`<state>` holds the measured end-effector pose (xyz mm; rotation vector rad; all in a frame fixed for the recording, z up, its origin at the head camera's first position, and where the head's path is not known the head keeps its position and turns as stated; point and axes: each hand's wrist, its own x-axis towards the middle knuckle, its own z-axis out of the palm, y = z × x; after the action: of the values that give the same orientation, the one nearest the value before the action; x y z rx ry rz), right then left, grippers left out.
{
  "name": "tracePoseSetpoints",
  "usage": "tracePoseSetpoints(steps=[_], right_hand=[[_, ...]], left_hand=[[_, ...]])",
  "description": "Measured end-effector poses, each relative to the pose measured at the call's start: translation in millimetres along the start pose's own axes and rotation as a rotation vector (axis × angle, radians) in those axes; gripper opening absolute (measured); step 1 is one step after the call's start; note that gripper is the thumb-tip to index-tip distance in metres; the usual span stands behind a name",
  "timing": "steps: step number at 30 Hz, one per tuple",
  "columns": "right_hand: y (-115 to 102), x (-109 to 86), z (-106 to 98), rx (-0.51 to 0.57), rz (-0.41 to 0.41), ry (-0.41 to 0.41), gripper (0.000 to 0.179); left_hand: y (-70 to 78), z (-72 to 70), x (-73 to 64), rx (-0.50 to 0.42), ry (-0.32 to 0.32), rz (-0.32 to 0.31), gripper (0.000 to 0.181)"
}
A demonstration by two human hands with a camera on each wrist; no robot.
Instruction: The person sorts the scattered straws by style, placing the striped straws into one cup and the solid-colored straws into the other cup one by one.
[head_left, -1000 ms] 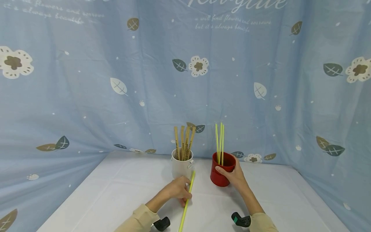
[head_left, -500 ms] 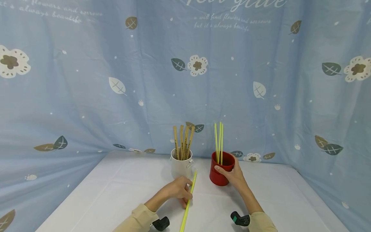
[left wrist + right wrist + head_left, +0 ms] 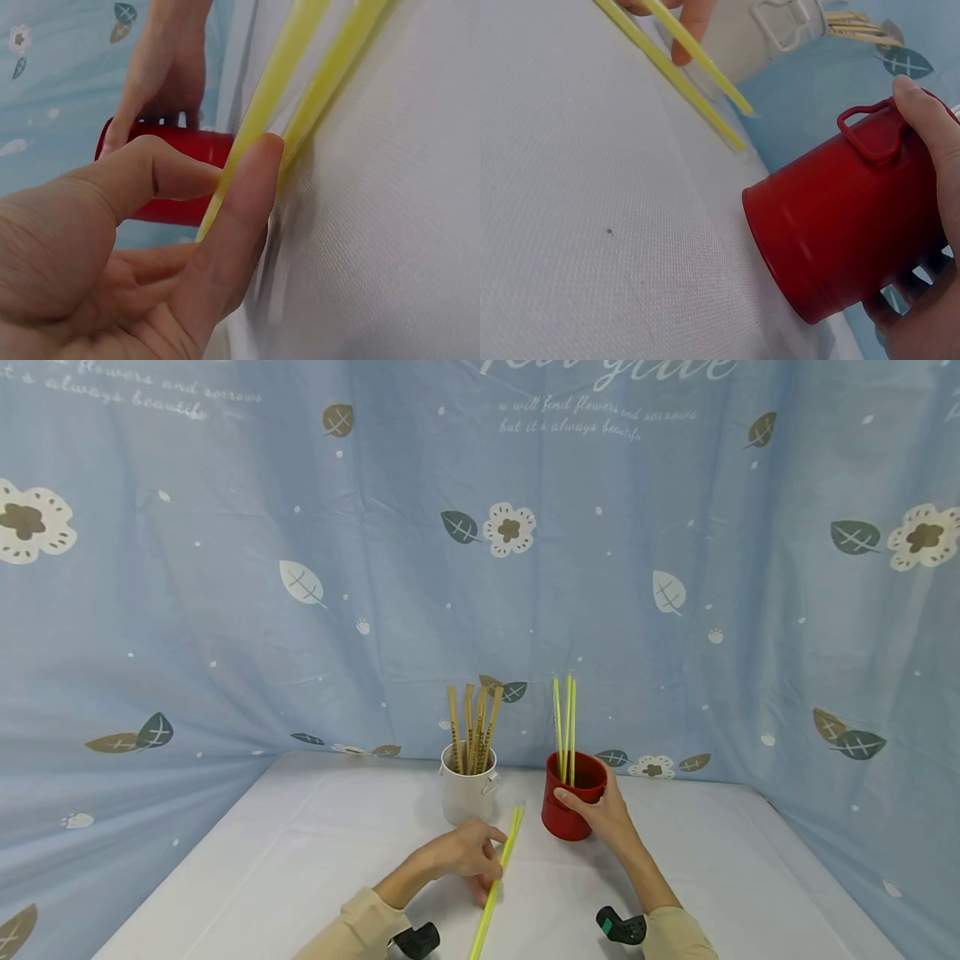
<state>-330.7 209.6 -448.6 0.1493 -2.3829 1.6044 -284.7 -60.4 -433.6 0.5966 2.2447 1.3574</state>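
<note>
My left hand [image 3: 465,852] pinches a thin yellow straw [image 3: 274,82] between thumb and finger. A second yellow straw [image 3: 337,67] lies on the white tabletop alongside it, just behind the fingertips in the left wrist view. In the right wrist view the pinched straw is lifted a little above the other. My right hand [image 3: 613,814] grips a small red pail [image 3: 840,225] round its side, thumb near the rim. Several yellow straws [image 3: 558,718] stand upright in that pail.
A white pail [image 3: 467,797] stands behind my left hand, holding several light-brown printed sticks [image 3: 470,727]. Black devices [image 3: 622,927] sit by both wrists. A blue patterned curtain [image 3: 405,610] hangs along the back and sides of the white tabletop [image 3: 300,843].
My left hand has moved slightly right with the straw, whose far end now sits closer to the red pail. The right hand and the red pail stay put.
</note>
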Motion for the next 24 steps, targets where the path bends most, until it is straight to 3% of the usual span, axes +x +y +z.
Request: tracePoseSetpoints(steps=[7,24], right_hand=[[-0.3,0.4,0.6,-0.003,-0.012,0.007,0.092],[0.4,0.7,0.1,0.006,-0.025,0.001,0.090]], left_hand=[[-1.3,-2.9,1.8,-0.030,-0.025,0.026,0.065],[3.8,-7.2,3.0,-0.166,-0.002,0.055,0.064]])
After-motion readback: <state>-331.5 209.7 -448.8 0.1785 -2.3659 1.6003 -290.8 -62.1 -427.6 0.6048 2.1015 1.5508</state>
